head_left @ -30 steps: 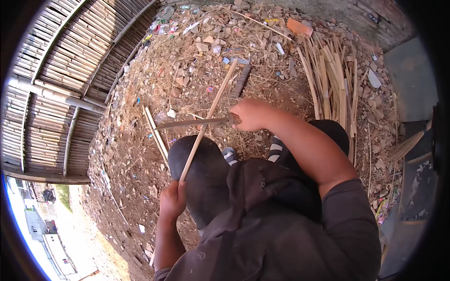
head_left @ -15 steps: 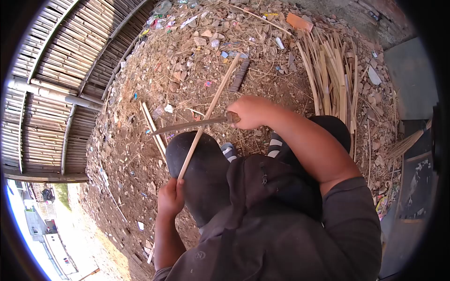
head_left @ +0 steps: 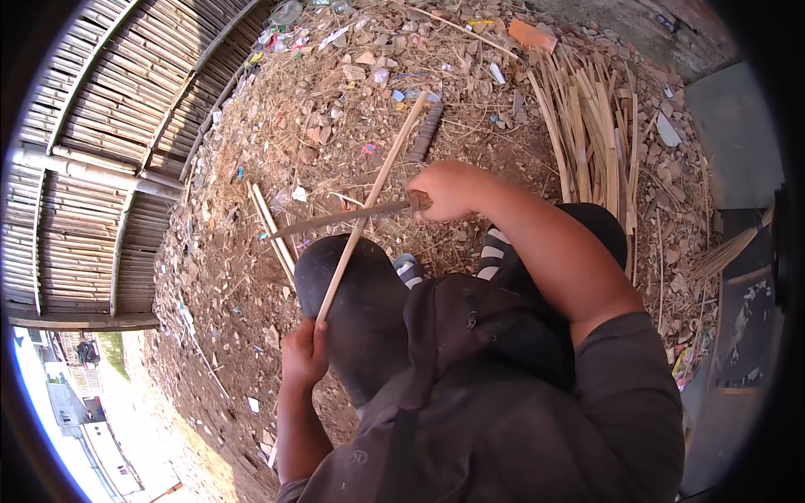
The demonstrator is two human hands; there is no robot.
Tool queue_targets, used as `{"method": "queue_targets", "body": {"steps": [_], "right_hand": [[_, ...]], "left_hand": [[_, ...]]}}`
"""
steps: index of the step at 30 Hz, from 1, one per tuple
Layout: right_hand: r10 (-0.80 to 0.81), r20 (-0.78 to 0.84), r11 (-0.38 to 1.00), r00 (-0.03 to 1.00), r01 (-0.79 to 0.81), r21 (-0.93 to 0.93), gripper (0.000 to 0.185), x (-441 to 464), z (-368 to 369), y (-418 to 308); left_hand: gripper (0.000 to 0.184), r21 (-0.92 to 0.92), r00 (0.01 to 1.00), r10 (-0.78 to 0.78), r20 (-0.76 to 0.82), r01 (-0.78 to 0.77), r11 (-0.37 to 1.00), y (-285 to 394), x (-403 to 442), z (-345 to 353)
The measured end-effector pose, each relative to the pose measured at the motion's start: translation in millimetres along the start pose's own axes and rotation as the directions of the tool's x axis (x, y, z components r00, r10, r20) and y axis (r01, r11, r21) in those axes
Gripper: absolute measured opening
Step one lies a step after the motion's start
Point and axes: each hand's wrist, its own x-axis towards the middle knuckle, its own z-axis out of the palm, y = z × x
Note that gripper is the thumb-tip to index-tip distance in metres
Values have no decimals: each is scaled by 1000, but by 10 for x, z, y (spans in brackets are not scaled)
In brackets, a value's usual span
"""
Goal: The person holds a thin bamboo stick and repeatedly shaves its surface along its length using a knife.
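Note:
My left hand [head_left: 305, 352] is closed around the near end of a long, pale bamboo strip [head_left: 381, 178]. The strip slants away over my left knee, its far end above the littered ground. In my right hand [head_left: 449, 191] is the wooden handle of a long-bladed knife [head_left: 335, 220], gripped in a fist. Its dark blade points left and crosses the strip just beyond my knee, apparently against it. Near the strip's far end lies a dark, ridged cylindrical piece [head_left: 428, 132] on the ground.
Two pale strips [head_left: 271, 228] lie left of my knee. A pile of split bamboo strips [head_left: 591, 138] rests at the right, with a reddish brick [head_left: 533, 38] behind it. A bamboo-slat wall [head_left: 109, 101] stands at the left. Stones and litter cover the dirt.
The knife and my right hand have shifted slightly away from me, with the blade a little more tilted. My left hand and the strip are almost unmoved.

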Motion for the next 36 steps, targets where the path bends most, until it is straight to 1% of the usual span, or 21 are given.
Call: {"method": "queue_targets", "body": {"steps": [1,2,4,5,8,11,14,15,16,18,20,22,25,28,30,32,33,36], "right_hand": [[56,4,992,998,-56,114,45,8,-29,101],[152,-58,975,987,-140,172,47,33,-14,217],[347,-162,908,924,-287,306,51,94,6,380],[338,-165,922,926,-291,254,53,110,-4,417],[266,-145,957,953,-243,159,49,26,-68,152],[-15,-102,998,995,20,56,42,-21,101,-57],[-20,-52,999,998,23,46,45,-8,44,40],[18,-36,986,999,-12,164,48,89,111,250],[117,-98,976,988,-96,194,47,116,114,347],[318,-202,926,926,-257,278,47,144,112,453],[282,-195,948,939,-241,209,45,128,49,387],[225,-161,967,961,-201,157,45,-3,-35,123],[2,-69,1000,998,-2,1,43,-90,28,-119],[21,53,995,998,-27,99,48,3,-25,107],[182,-88,966,979,-162,200,54,51,27,342],[334,-192,913,923,-266,309,56,107,84,480],[316,-268,937,910,-256,236,53,119,57,394],[192,-124,970,974,-168,177,46,27,-36,141]], "left_hand": [[36,5,1000,-5,-10,5,1000,3,-22,5],[37,9,1000,-2,-26,2,1000,2,0,2],[38,46,999,22,-43,-20,999,-66,-1,17],[38,66,998,34,-44,-31,997,-93,-12,14],[38,75,998,50,-42,-46,996,-89,3,28],[36,-13,1000,15,-5,-15,1000,-32,39,16],[35,-19,1000,11,2,-11,1000,-33,29,4],[34,13,1000,14,-13,-14,1000,-55,5,7],[34,43,999,23,-33,-22,999,-86,0,30],[34,76,998,29,-53,-25,997,-80,-11,30],[34,83,999,30,-46,-26,996,-44,-6,4],[34,60,998,36,-46,-34,998,-64,17,24],[34,33,999,40,-13,-39,999,-81,45,25],[34,40,1000,24,-9,-23,999,-75,17,15],[35,51,999,26,-31,-25,998,-66,25,14],[35,63,998,28,-49,-25,998,-69,-7,14],[35,68,998,25,-49,-21,997,-72,-5,5],[36,51,999,20,-37,-18,999,-74,13,29]]}}
